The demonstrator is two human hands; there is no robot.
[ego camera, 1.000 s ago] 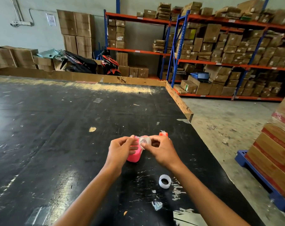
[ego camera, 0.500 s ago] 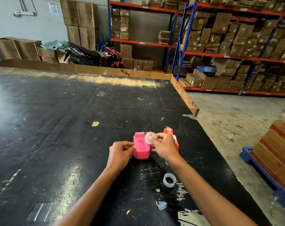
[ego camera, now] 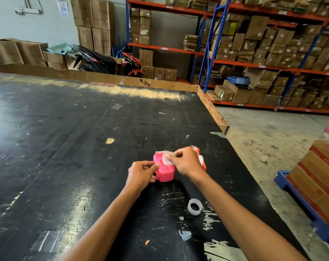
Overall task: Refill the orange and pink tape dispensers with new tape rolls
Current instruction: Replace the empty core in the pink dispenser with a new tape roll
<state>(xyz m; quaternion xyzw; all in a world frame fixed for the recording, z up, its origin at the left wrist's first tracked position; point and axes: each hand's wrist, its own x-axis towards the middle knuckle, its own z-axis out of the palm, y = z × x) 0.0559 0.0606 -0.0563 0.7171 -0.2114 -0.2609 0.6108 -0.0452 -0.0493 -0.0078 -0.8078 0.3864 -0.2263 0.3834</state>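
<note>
Pink dispenser (ego camera: 164, 169) stands on the black tabletop (ego camera: 65, 147); left hand (ego camera: 142, 173) pinches its side, right hand (ego camera: 185, 162) pinches a clear tape roll (ego camera: 167, 158) over it. Orange dispenser (ego camera: 200, 157) sits behind; an empty core (ego camera: 195, 206) lies nearer.

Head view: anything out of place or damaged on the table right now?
Mostly wear. The black table is scuffed, with a chipped spot and tape scraps stuck near the front. A loose ring, apparently an empty tape core, lies apart from the pink dispenser.
</note>
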